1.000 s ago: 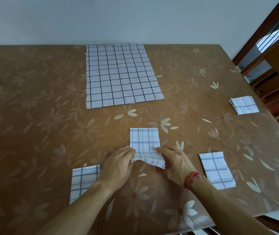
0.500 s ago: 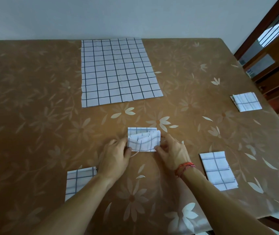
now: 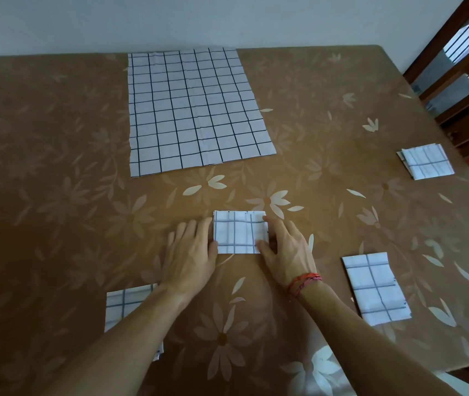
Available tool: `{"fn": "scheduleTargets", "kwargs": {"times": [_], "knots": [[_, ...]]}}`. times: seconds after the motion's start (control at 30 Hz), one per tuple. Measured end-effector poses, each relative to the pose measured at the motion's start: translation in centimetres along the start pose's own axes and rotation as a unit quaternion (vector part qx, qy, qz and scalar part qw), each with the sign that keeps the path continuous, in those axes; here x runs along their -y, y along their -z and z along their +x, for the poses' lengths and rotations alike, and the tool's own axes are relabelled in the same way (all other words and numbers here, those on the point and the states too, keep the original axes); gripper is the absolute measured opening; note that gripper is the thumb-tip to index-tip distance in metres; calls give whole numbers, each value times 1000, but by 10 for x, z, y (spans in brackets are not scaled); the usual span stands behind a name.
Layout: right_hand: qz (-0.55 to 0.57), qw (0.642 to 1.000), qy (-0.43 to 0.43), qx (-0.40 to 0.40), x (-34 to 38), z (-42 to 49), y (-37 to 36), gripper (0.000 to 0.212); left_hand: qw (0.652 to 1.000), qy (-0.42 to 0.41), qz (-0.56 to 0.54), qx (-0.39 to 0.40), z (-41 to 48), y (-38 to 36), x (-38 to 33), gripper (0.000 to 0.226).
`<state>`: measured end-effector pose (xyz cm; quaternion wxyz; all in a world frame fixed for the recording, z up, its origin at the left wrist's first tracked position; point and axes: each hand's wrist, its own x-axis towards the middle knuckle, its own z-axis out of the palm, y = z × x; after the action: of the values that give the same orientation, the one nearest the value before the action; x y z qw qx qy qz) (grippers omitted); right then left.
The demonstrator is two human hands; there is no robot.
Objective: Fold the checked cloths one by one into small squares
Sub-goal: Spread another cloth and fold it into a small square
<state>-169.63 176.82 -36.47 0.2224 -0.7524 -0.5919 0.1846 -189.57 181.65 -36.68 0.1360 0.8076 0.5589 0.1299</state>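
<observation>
Brown flowered oilcloth covers the counter (image 3: 56, 195), which runs back to a pale wall, with a wooden chair (image 3: 456, 95) at the far right. A second ago the cloth in hand was a longer strip with its near edge lifted; half a second ago that edge was being carried over. Now it lies flat as a small folded square (image 3: 240, 232) in the middle of the counter, so this cloth looks finished bar a last smoothing. The left grip (image 3: 190, 252) lies flat with fingers straight, its thumb against the square's left edge. The right grip (image 3: 287, 250) is spread and relaxed, fingertips on the right edge, holding nothing. The square sits between the two. Three other folded cloths lie at near left (image 3: 124, 307), near right (image 3: 376, 287) and far right (image 3: 426, 161). One unfolded checked cloth (image 3: 196, 110) waits beyond, likely next
</observation>
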Motion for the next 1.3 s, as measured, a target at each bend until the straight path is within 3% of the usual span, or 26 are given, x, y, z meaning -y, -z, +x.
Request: {"fn": "scheduleTargets", "kwargs": {"times": [0.1,0.23,0.37,0.43,0.5,0.7,1.3], "knots": [[-18,1000,-9,5,1,2,1,43,998,-57,13,-9,1,1,2,42],[-24,999,-31,-1,6,2,1,43,991,-121,49,35,4,-1,9,49],[-91,986,119,-78,28,-1,-6,40,986,-129,79,72,7,-4,12,52],[-101,974,200,-7,41,3,-16,48,984,-135,85,83,7,-6,13,54],[-109,964,228,81,46,7,-27,55,983,-136,78,92,6,-9,16,57],[-174,960,184,121,36,17,-46,69,982,-147,65,103,6,-11,21,56],[-240,940,154,189,-17,18,9,59,979,-131,60,147,7,-4,15,58]]}}
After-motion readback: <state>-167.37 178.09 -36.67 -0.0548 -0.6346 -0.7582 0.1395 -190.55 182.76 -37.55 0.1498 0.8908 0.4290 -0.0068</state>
